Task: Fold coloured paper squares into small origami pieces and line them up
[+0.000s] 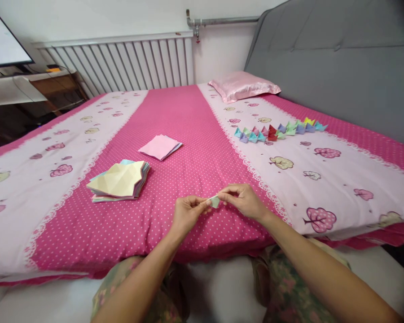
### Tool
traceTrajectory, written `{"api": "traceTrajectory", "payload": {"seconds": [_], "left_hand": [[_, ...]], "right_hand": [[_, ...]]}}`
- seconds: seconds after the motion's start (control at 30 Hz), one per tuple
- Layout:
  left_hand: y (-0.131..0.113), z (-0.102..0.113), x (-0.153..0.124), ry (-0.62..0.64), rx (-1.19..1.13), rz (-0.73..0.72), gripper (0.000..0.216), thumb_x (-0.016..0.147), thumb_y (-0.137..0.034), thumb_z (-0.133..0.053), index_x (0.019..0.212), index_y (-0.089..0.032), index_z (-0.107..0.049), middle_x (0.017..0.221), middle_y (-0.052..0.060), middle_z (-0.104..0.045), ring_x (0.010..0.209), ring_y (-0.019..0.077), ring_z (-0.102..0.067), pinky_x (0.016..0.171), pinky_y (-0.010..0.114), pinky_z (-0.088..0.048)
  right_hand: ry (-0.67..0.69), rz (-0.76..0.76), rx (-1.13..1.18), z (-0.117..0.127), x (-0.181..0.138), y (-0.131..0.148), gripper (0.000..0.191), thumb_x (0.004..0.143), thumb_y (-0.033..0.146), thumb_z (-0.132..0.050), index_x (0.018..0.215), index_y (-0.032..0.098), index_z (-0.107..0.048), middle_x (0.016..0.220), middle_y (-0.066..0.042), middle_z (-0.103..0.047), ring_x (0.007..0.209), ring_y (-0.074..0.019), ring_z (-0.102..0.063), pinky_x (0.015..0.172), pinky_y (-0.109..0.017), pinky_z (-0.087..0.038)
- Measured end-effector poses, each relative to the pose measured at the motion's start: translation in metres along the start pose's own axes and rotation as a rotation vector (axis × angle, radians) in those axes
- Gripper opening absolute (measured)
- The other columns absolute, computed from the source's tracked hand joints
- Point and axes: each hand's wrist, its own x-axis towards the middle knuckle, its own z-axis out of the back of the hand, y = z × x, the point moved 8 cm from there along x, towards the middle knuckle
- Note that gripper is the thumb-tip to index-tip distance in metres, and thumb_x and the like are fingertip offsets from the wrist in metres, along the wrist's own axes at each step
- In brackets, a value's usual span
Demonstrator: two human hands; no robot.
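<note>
Near the front edge of the bed, a small pale green piece of folded paper (pixel 215 202) is held between my two hands. My left hand (pixel 190 211) pinches its left side between thumb and fingers. On the opposite side, the fingertips of my right hand (pixel 243 200) are closed on its upper right corner. The paper comes to a point at the bottom; its finer folds are too small to make out. Both hands are just above the pink dotted bedcover (pixel 175 112).
Left of my hands lies a stack of creased papers (pixel 121 180), pale yellow on top. Behind it is a neater stack of pink square paper (pixel 160 147). Several small folded paper boats (pixel 272 133) stand in rows at the right. A pink pillow (pixel 244 85) lies by the grey headboard (pixel 336 67).
</note>
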Motion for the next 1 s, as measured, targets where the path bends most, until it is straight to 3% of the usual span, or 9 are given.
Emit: {"api": "traceTrajectory", "payload": {"seconds": [0.23,0.47,0.8,1.0], "left_hand": [[0.009,-0.006,0.001,0.065,-0.108,0.071,0.026,0.059,-0.034,-0.075,0.07,-0.01,-0.069,0.058,0.006,-0.068,0.05,0.0111,-0.061,0.052,0.02,-0.047],[0.014,-0.014,0.004,0.163,-0.202,0.105,0.037,0.061,-0.039,-0.073,0.083,-0.009,-0.068,0.068,0.008,-0.07,0.06,0.0147,-0.065,0.06,0.026,-0.051],[0.018,-0.016,0.0,0.152,-0.077,0.087,0.032,0.057,-0.039,-0.075,0.07,-0.01,-0.066,0.063,0.007,-0.069,0.053,0.0123,-0.062,0.054,0.022,-0.047],[0.02,-0.015,-0.002,0.108,-0.105,0.116,0.035,0.056,-0.04,-0.076,0.067,-0.009,-0.063,0.052,0.006,-0.066,0.047,0.0117,-0.06,0.049,0.021,-0.045]], "right_hand": [[0.007,-0.011,0.024,-0.005,0.001,-0.005,0.021,0.081,0.033,-0.054,0.075,0.015,-0.064,0.072,-0.003,-0.064,0.068,-0.0142,-0.058,0.065,-0.026,-0.044],[0.011,-0.091,0.174,-0.01,0.0,-0.017,0.025,0.082,0.04,-0.052,0.077,0.016,-0.058,0.061,0.0,-0.059,0.057,-0.0118,-0.057,0.056,-0.024,-0.044],[0.082,-0.152,0.261,-0.024,-0.004,-0.018,0.029,0.075,0.043,-0.06,0.073,0.014,-0.058,0.061,-0.001,-0.061,0.054,-0.0109,-0.058,0.054,-0.024,-0.047],[0.073,-0.182,0.276,-0.028,-0.006,-0.018,0.028,0.067,0.038,-0.069,0.078,0.014,-0.06,0.072,-0.002,-0.064,0.063,-0.0122,-0.06,0.06,-0.025,-0.047]]}}
